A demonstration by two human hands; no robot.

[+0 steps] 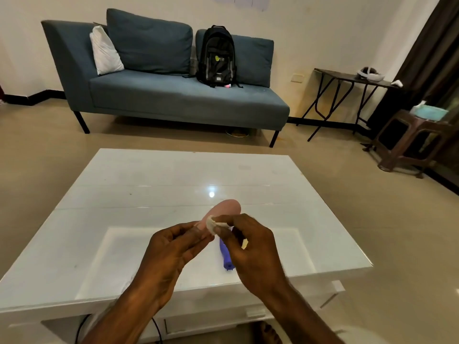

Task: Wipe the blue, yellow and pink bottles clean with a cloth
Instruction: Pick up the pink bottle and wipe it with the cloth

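My left hand point(171, 247) holds the pink bottle point(224, 209) by its near end, tilted up and away from me above the white table point(124, 194). My right hand point(250, 247) pinches a small white cloth point(213, 223) against the pink bottle's side. The blue bottle point(225, 256) lies on the table under my right hand, partly hidden by it. No yellow bottle is in view.
A blue sofa point(173, 95) with a black backpack point(216, 57) stands beyond the table. A folding side table point(352, 78) and a brown stool point(409, 142) stand at the right. A black cable point(82, 326) hangs below the table's near edge.
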